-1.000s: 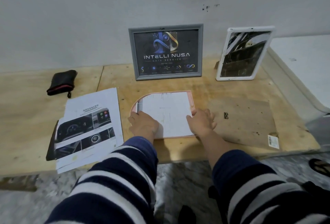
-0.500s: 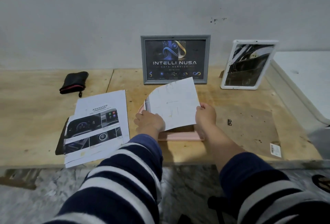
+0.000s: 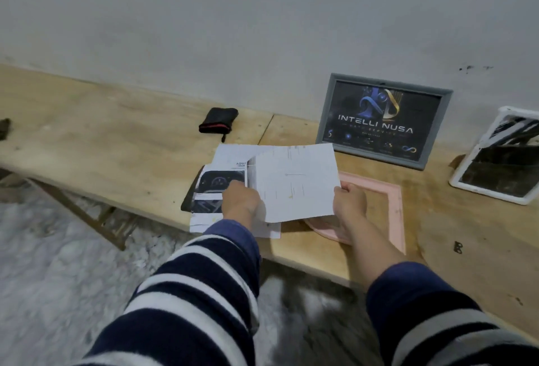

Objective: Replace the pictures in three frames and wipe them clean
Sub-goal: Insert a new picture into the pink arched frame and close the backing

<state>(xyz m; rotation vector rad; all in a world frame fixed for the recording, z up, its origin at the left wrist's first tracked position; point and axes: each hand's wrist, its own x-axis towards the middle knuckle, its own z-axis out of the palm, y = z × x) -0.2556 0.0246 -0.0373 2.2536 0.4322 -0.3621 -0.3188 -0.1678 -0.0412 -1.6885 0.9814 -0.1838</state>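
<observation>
I hold a white sheet (image 3: 294, 182), its blank back facing me, above the table with both hands. My left hand (image 3: 240, 202) pinches its lower left edge and my right hand (image 3: 348, 201) grips its right edge. Under and right of the sheet a pink frame (image 3: 393, 208) lies flat and open on the wooden table (image 3: 116, 147). Printed pictures of a car dashboard (image 3: 217, 183) lie in a stack just left of my left hand. A grey frame (image 3: 382, 120) with an "INTELLI NUSA" picture leans on the wall. A white frame (image 3: 495, 161) leans at the far right.
A black pouch with a red stripe (image 3: 217, 120) lies near the wall, left of the grey frame. A brown backing board (image 3: 472, 252) with a small metal clip lies right of the pink frame. The table's front edge runs diagonally, with grey floor (image 3: 58, 263) below.
Both hands lifted the white sheet off the pink frame and carried it left, toward the stack of printed pictures. My view swung left as well.
</observation>
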